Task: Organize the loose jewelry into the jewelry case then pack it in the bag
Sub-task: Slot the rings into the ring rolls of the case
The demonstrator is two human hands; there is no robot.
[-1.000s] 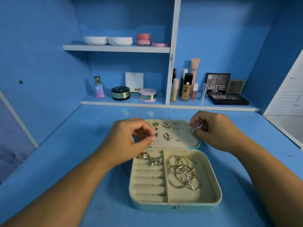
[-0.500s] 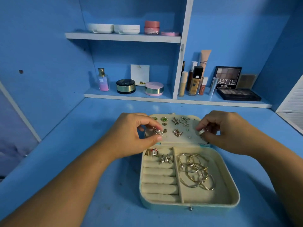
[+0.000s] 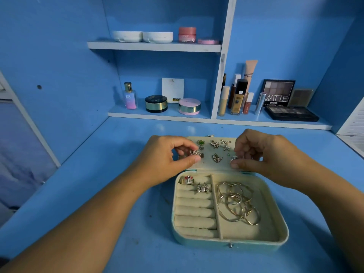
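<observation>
since half a second ago the right hand (image 3: 262,152) has edged inward over the lid (image 3: 206,165), carrying its ring (image 3: 234,159) closer to the lower butterfly stud (image 3: 217,158); the left hand (image 3: 167,156) has hardly shifted.

the left hand pinches a small silver piece (image 3: 195,153) between thumb and forefinger, the other fingers curled in, with the piece just off its fingertips over the left part of the lid. whether the piece touches the lid cannot be told. the right hand pinches the ring in the same way, at its thumb tip, low over the right part of the lid.

between the two hands the lid holds a green stud (image 3: 201,142), a second butterfly stud (image 3: 214,143) and starfish studs (image 3: 226,145).

the jewelry case (image 3: 256,245) lies open on the blue desk (image 3: 118,174), its tray just below both hands on the near side. under the left hand's thumb, two rings (image 3: 188,180) (image 3: 202,188) sit in the top ring rolls. under the right hand a tangle of hoops (image 3: 236,201) lies in the larger compartment.

beyond both hands, cosmetics (image 3: 239,97) stand on the shelf.
</observation>
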